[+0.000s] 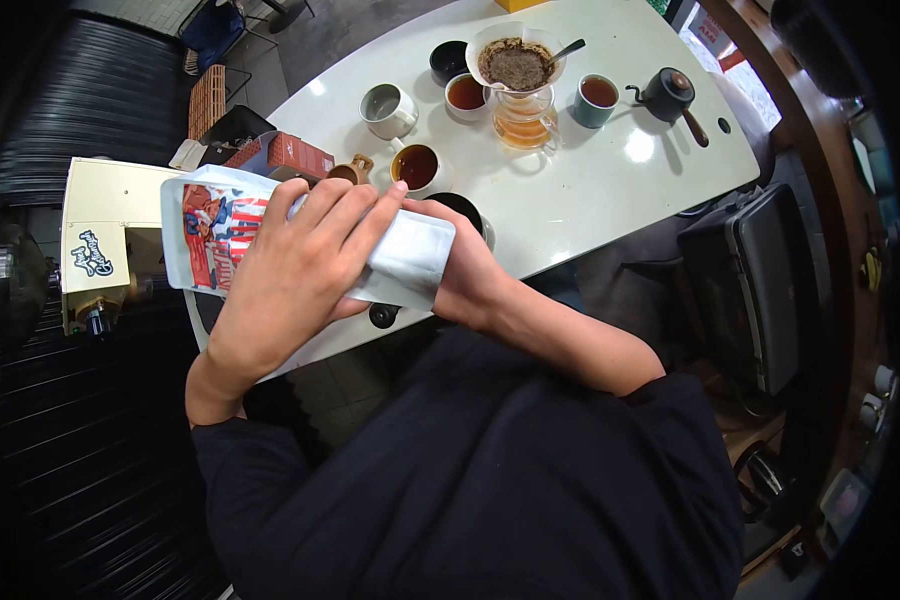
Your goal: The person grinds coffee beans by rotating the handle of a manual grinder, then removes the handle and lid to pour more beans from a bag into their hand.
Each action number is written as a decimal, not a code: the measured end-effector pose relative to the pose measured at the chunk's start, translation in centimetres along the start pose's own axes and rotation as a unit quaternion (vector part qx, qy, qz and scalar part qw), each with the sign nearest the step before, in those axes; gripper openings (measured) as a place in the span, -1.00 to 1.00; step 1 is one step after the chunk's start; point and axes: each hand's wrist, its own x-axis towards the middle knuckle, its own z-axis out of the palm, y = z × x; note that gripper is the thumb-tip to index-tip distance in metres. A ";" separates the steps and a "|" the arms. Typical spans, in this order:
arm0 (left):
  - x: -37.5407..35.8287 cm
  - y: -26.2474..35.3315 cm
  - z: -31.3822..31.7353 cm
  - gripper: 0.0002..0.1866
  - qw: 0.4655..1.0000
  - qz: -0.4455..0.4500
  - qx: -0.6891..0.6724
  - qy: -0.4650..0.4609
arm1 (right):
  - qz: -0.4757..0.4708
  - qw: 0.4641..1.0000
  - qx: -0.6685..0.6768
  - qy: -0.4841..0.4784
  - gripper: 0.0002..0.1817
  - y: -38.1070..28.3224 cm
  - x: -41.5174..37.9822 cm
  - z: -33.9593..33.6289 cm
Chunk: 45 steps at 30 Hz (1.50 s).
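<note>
A pale coffee bag (410, 258) with a red and blue printed label lies tilted between my hands, above the near left edge of the table. My left hand (305, 240) is wrapped over its upper side, fingers pressed together. My right hand (472, 268) grips the bag's right end from the side, its fingers mostly hidden behind it. Just beyond the bag stand a white cup (417, 168) of dark coffee and a small wooden cup (350, 172). A dark round object (467, 209) is partly covered by the bag and my right hand.
A paper-lined dripper (515, 68) with wet grounds and a spoon sits on a glass server (526, 128). Several cups, including a teal one (595, 103), and a black kettle (667, 95) share the white table (610, 200). A cream machine (110, 210) stands left; a dark case (760, 285) right.
</note>
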 end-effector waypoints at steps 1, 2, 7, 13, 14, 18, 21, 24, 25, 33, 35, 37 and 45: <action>-0.1 0.4 -0.2 0.02 0.999 0.010 0.038 -0.002 | 0.010 1.000 0.000 -0.006 -0.57 -0.1 -0.2 0.1; -0.2 0.5 -0.3 -0.01 0.997 0.020 0.076 -0.005 | 0.020 1.000 0.001 -0.011 -0.57 -0.1 -0.3 0.2; -0.1 0.4 -0.1 0.01 0.998 0.022 0.058 -0.025 | 0.016 1.000 -0.005 -0.006 -0.57 0.0 -0.6 0.5; 0.0 0.3 0.2 0.02 0.999 0.012 0.035 -0.014 | 0.005 1.000 -0.022 0.021 -0.60 -0.1 -0.8 0.5; 0.0 0.2 0.4 0.02 1.000 0.006 0.028 -0.006 | 0.006 1.000 -0.010 0.014 -0.61 -0.1 -0.8 0.3; -0.3 -0.5 1.1 0.03 1.000 -0.014 0.002 0.010 | -0.009 0.998 -0.001 0.068 -0.63 0.4 -0.2 -0.8; -0.6 -1.5 2.1 0.01 0.998 -0.032 -0.031 0.047 | 0.001 0.999 0.016 0.038 -0.59 0.2 0.1 -1.9; -1.2 -2.3 3.0 0.01 0.987 -0.036 -0.121 0.104 | 0.043 0.951 0.203 -0.227 -0.50 -0.4 -0.2 -2.4; -1.4 -2.6 3.5 0.01 0.987 -0.042 -0.120 0.102 | 0.049 0.950 0.205 -0.228 -0.50 -0.4 -0.3 -2.3; -3.1 -3.6 6.4 -0.01 0.890 -0.014 -0.287 0.353 | 0.002 0.999 0.008 0.053 -0.54 -0.5 -1.5 -1.8; -3.3 -3.3 6.1 -0.02 0.893 -0.012 -0.280 0.352 | 0.012 0.996 -0.013 0.083 -0.57 -0.7 -1.8 -2.8; -3.1 -2.9 6.0 -0.03 0.882 0.016 -0.285 0.373 | 0.042 0.998 0.006 0.052 -0.66 -1.0 -2.0 -2.6; -3.0 -2.0 5.4 0.00 0.854 0.042 -0.313 0.414 | 0.020 0.987 -0.083 0.136 -0.69 0.1 -1.9 -1.2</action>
